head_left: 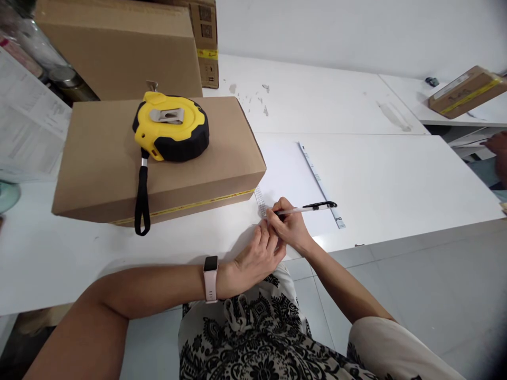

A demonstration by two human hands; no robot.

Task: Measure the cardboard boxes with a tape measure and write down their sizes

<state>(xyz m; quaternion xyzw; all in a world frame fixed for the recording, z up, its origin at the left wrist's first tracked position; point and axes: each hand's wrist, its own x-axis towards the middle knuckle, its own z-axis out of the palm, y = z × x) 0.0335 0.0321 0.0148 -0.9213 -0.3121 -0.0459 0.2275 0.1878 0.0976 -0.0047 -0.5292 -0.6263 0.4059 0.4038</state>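
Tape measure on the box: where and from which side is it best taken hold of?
Probably around its body, across the black sides, from above: the tape measure lies flat on the box, metal clip facing up, nothing over it. The strap hanging over the near edge looks a limper hold.

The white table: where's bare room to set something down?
Widest free patch: the white table right of the pale strip. Smaller: between left forearm and the box under the tape measure. Crowded: around the left hand, right hand, pen and paper.

I see a black-screened smartwatch (211, 264) with a pale pink strap (211, 289). Black ornate print covers the off-white clothing (265, 338).
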